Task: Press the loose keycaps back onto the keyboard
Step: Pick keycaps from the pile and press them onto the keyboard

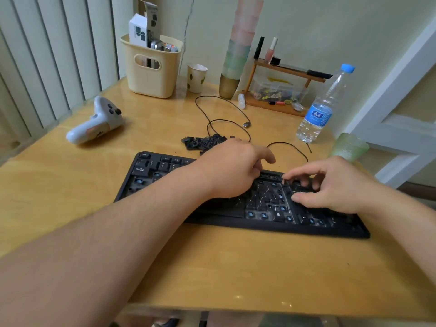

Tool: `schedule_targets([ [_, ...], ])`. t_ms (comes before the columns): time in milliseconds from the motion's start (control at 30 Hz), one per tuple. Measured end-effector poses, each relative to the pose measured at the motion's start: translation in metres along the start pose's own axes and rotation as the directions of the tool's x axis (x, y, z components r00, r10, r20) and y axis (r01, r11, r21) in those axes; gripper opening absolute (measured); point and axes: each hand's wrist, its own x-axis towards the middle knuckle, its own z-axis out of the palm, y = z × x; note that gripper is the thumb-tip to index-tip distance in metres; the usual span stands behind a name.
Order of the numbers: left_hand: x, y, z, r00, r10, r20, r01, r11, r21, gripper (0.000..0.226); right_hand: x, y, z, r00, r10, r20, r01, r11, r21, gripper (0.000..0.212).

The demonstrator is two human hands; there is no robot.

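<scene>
A black keyboard [165, 171] lies across the wooden desk, with several keycaps off and blue switch stems showing. A pile of loose black keycaps [203, 141] sits just behind it. My left hand [231, 168] hovers over the keyboard's middle with its fingers curled down onto the top rows. Its fingertips are hidden, so I cannot tell whether it holds a keycap. My right hand [330, 185] is over the keyboard's right section. Its bent fingertips touch the keys near the top edge, and its thumb rests lower, apart from them.
The keyboard's cable [226, 121] loops behind the pile. A water bottle [323, 107] and a green glass [349, 147] stand at the right. A white controller [96, 121] lies at the left. A cream basket [153, 67], a paper cup [196, 77] and a small wooden shelf [278, 86] line the back.
</scene>
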Motion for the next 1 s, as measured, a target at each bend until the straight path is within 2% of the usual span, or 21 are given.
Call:
schedule_targets([
  [133, 0.001, -0.003, 0.008, 0.993, 0.057, 0.103, -0.062, 0.997, 0.049, 0.032, 0.004, -0.015, -0.007, 0.996, -0.024, 0.085, 0.03, 0.997, -0.07, 0.038],
  [267, 0.001, -0.007, 0.009, 0.991, 0.091, 0.102, -0.1, 0.991, 0.093, 0.029, 0.008, -0.027, -0.013, 0.987, -0.016, 0.161, 0.052, 0.974, -0.22, 0.033],
  [400, 0.002, -0.007, 0.006, 0.991, 0.086, 0.098, -0.094, 0.992, 0.082, 0.026, 0.013, -0.036, -0.014, 0.975, -0.042, 0.22, 0.132, 0.901, -0.413, 0.024],
  [500, 0.002, -0.007, 0.002, 0.994, 0.063, 0.091, -0.069, 0.996, 0.062, 0.025, 0.016, -0.044, -0.014, 0.971, -0.057, 0.231, 0.168, 0.852, -0.495, 0.026],
  [600, 0.002, -0.008, 0.0, 0.995, 0.055, 0.088, -0.06, 0.997, 0.057, 0.025, 0.013, -0.048, -0.019, 0.97, -0.091, 0.224, 0.191, 0.858, -0.476, 0.031],
  [767, 0.0, -0.005, -0.001, 0.995, 0.053, 0.09, -0.059, 0.996, 0.063, 0.024, 0.002, -0.046, -0.01, 0.954, -0.043, 0.297, 0.197, 0.836, -0.512, 0.042],
  [1000, 0.0, -0.003, 0.003, 0.991, 0.074, 0.111, -0.085, 0.991, 0.103, 0.024, 0.006, -0.046, 0.0, 0.966, -0.067, 0.249, 0.188, 0.843, -0.503, 0.046],
])
